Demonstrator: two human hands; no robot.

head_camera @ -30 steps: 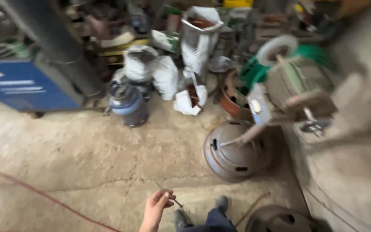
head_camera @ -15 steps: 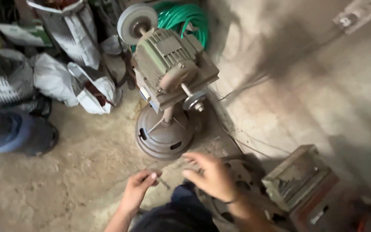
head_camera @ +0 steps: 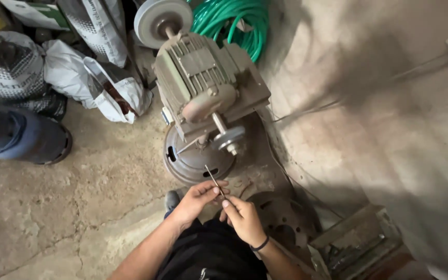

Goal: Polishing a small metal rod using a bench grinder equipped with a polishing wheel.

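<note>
A thin metal rod (head_camera: pixel 215 181) is pinched between the fingertips of the left hand (head_camera: pixel 197 199) and right hand (head_camera: pixel 243 220), just near of the bench grinder motor (head_camera: pixel 203 85).

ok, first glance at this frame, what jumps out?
The big dusty electric motor on its round base, centre frame, grinding wheel at its far end. Below it, left hand and right hand pinch a thin metal rod. A green hose coil sits top centre.
</note>
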